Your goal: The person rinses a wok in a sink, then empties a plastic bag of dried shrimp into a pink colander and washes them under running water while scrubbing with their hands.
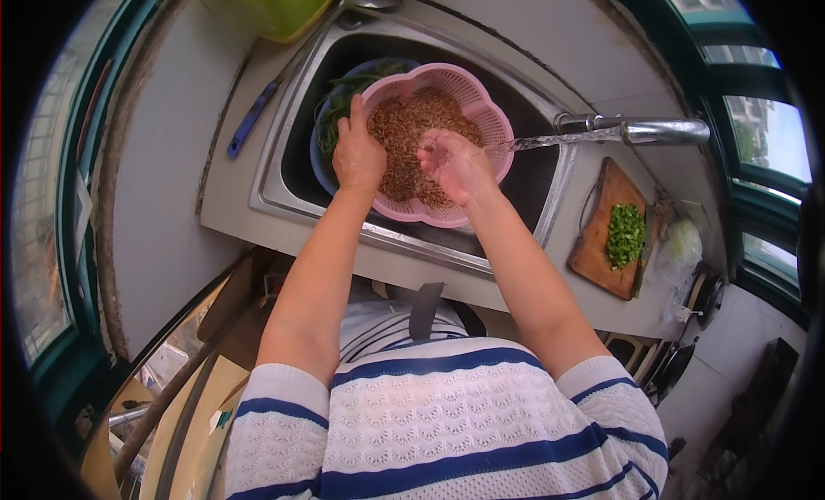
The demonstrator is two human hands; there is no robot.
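Note:
A pink plastic colander (496, 113) holds a heap of small brown food pieces (412, 116), whose kind I cannot tell. It stands in the steel sink, partly over a blue bowl (317, 158) with leafy greens (329, 129). My left hand (359, 149) grips the colander's left rim, its thumb side over the brown pieces. Over the right part of the colander is my right hand (454, 165), palm up with curled fingers, wet, near the stream of water. That water runs from the chrome faucet (667, 131) at the right. Whether the right hand holds any pieces is unclear.
The steel sink's rim (419, 245) surrounds the colander. Right of it, a wooden cutting board (596, 242) bears chopped greens (625, 236) and a knife. A bagged vegetable (681, 242) lies beyond. A blue-handled tool (252, 120) and a green-yellow container (283, 10) are at the left.

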